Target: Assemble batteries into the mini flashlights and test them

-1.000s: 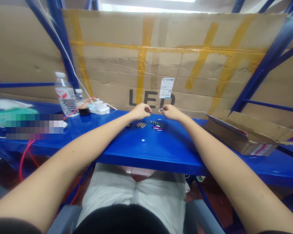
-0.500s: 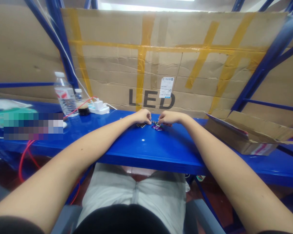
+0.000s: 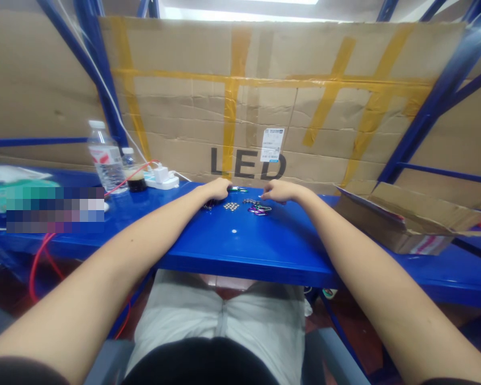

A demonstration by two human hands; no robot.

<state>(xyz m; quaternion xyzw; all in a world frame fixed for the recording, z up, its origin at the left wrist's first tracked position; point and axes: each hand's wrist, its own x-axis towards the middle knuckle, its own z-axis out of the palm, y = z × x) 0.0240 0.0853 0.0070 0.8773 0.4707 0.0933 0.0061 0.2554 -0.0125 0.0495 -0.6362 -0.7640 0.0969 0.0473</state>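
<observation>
Both my arms reach far across the blue table (image 3: 264, 246). My left hand (image 3: 217, 189) is closed at the table's back, and a green carabiner (image 3: 237, 189) sticks out from its fingers to the right. A small dark piece (image 3: 208, 205) lies just under that hand. My right hand (image 3: 279, 191) rests with its fingers curled, pinched together at the tips; what they hold is too small to see. Between and just in front of the hands lie a cluster of small silver metal pieces (image 3: 231, 206) and a little heap of purple and green carabiners (image 3: 258, 208).
A water bottle (image 3: 103, 156), a small bottle of dark drink (image 3: 135, 174) and a white power strip (image 3: 162, 177) stand at the back left. A taped cardboard wall marked LED (image 3: 248, 107) closes the back. An open cardboard box (image 3: 409, 224) lies at right. A red cable (image 3: 38, 256) hangs left.
Both hands have drawn apart and back from the heap of carabiners where they met half a second ago. The left hand has moved left with the green carabiner.
</observation>
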